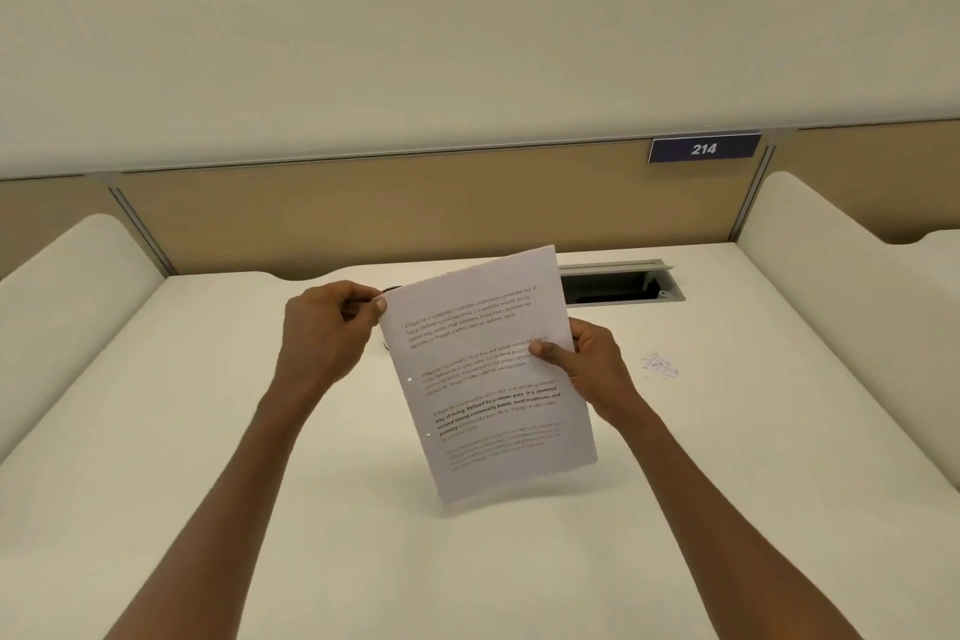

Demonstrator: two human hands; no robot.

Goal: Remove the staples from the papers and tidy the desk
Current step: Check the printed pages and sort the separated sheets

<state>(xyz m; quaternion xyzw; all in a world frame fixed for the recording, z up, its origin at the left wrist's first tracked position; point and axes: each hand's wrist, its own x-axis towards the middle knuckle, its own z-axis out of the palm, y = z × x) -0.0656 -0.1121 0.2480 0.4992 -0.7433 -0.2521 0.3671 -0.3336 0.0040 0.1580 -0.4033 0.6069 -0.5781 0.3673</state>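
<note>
Papers (488, 374) are held above the worktop (208, 431), pinched by the right hand (587, 364); the left hand (327, 327) is curled at their top-left corner round something dark, mostly hidden. Staples (660, 365) near the right edge are blurred.

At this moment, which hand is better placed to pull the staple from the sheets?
Probably the left hand: its fingers pinch at the top left corner of the papers, holding something thin and dark I cannot identify. The right hand grips the papers' right edge, steadying them.

1 sheaf of papers (488, 369), 2 hands, 1 pile of staples (661, 366), 1 number plate (704, 148)
</note>
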